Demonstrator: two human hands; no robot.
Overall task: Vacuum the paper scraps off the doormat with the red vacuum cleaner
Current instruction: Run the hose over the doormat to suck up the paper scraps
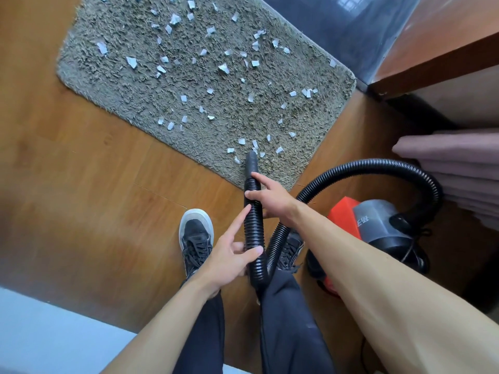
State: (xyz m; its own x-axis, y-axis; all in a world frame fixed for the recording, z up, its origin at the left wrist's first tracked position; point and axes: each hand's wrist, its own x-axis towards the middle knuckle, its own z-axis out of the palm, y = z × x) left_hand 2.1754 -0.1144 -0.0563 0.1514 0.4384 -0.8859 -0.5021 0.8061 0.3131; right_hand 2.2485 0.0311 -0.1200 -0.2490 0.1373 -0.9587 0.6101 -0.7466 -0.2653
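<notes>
A shaggy grey doormat (140, 85) lies on the wooden floor, strewn with several white paper scraps (224, 68). The red vacuum cleaner (348, 217) stands on the floor at my right. Its black ribbed hose (378, 166) loops round to a smooth nozzle (251, 161) whose tip rests on the near edge of the mat among scraps. My right hand (272, 198) grips the hose just behind the nozzle. My left hand (232, 255) holds the hose lower down, thumb across it and index finger stretched along it.
My black shoes (195, 238) stand on the wooden floor (81, 184) just short of the mat. A wooden furniture edge (437, 66) and a dark panel (345, 31) lie at the upper right. Folded pinkish fabric (459, 163) sits at the right.
</notes>
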